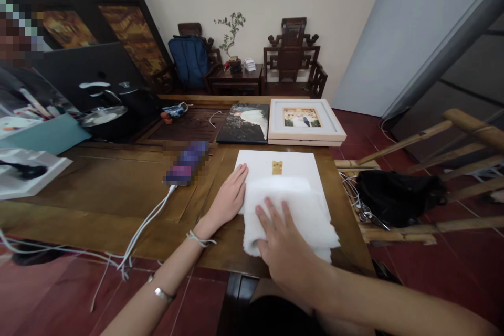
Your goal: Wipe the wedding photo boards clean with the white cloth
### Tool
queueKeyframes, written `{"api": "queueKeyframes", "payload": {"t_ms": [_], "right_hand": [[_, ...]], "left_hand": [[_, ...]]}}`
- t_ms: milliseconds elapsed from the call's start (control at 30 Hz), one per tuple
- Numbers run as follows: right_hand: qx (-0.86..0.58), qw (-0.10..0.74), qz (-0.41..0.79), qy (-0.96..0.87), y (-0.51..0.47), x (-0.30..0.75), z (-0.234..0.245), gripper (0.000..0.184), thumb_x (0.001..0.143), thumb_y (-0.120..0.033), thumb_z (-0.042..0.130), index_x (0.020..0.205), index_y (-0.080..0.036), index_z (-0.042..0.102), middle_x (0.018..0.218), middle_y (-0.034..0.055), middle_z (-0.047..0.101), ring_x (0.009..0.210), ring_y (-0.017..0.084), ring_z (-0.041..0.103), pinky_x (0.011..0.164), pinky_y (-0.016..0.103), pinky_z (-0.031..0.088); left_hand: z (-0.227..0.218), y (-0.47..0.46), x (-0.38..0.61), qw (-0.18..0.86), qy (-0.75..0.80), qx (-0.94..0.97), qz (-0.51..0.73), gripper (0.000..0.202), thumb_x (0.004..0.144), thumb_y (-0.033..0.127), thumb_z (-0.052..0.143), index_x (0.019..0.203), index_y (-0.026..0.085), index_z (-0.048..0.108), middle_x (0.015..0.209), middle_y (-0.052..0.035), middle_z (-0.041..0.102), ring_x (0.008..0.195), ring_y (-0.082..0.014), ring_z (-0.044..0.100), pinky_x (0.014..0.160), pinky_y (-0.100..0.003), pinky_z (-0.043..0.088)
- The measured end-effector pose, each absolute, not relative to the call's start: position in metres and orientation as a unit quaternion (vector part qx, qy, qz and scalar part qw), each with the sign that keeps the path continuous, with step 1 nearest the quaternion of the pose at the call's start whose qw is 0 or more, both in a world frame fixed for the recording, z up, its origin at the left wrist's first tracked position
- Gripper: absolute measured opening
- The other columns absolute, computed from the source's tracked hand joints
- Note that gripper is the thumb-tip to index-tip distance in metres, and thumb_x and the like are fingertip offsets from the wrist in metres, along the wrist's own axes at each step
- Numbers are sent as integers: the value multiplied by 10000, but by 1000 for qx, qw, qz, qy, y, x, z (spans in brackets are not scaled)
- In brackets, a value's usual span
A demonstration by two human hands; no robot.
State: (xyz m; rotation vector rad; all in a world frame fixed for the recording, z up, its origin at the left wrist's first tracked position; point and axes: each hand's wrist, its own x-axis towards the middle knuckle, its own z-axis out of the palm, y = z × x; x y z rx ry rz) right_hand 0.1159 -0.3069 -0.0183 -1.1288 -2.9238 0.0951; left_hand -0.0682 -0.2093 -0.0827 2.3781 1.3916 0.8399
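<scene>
A flat white panel (255,163) lies on the wooden table, with a small gold-coloured metal plate (277,168) near its far edge. Over its nearer part is spread a folded, fluffy white cloth (303,207). My right hand (283,241) rests on top of the cloth, fingers spread and pressing down, the thumb by the cloth's left fold. Along the panel's left edge lies my left hand (229,194), fingers stretched out and touching the panel's side. The panel's near edge is hidden under the cloth and my right hand.
Behind the panel lie a dark photo panel (248,123) and a pale framed photo (334,128). Left of them are a blurred-out phone (187,163) with white cables (145,226), a lidded pot (104,121) and a white tray (35,173). A bamboo chair (413,136) holding a black bag (394,197) stands right.
</scene>
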Motion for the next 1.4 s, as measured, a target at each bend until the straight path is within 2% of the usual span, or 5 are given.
{"api": "queueKeyframes", "payload": {"t_ms": [367, 533, 933, 1167, 1400], "right_hand": [[-496, -29, -24, -867, -199, 92, -21, 412, 804, -144, 521, 1206, -82, 588, 1447, 277, 290, 1323, 492, 192, 982, 712, 166], [-387, 33, -33, -921, -218, 75, -25, 323, 846, -171, 466, 1106, -134, 654, 1460, 212, 316, 1343, 439, 198, 1014, 681, 153], [-414, 11, 41, -909, -251, 120, 3, 344, 828, -110, 393, 1074, -138, 631, 1319, 185, 507, 1271, 351, 368, 1012, 644, 186], [-449, 19, 82, -890, -163, 80, 15, 341, 815, -117, 376, 1046, -143, 625, 1065, 142, 655, 964, 275, 593, 819, 402, 418], [-443, 20, 121, -888, -136, 72, 29, 291, 832, -174, 401, 996, -155, 642, 1086, 105, 666, 961, 244, 593, 752, 291, 418]], "left_hand": [[-77, -211, -68, 242, 489, 758, 356, 487, 943, 368, 348, 1392, 181, 381, 1478, -87, 351, 1379, -205, 285, 1151, -437, 189], [-72, -211, -70, 342, 483, 629, 503, 551, 958, 436, 262, 1445, 179, 257, 1502, -86, 305, 1375, -186, 292, 1151, -396, 191], [-76, -213, -60, 200, 506, 753, 369, 464, 941, 335, 343, 1323, 106, 471, 1419, -137, 433, 1338, -208, 366, 1132, -408, 259], [-74, -211, -61, 149, 494, 784, 347, 362, 898, 254, 416, 1196, 150, 593, 1311, -130, 550, 1268, -267, 459, 1070, -457, 358], [-77, -210, -63, 147, 492, 778, 361, 386, 883, 249, 441, 1239, 158, 562, 1347, -115, 523, 1290, -251, 437, 1082, -458, 347]]}}
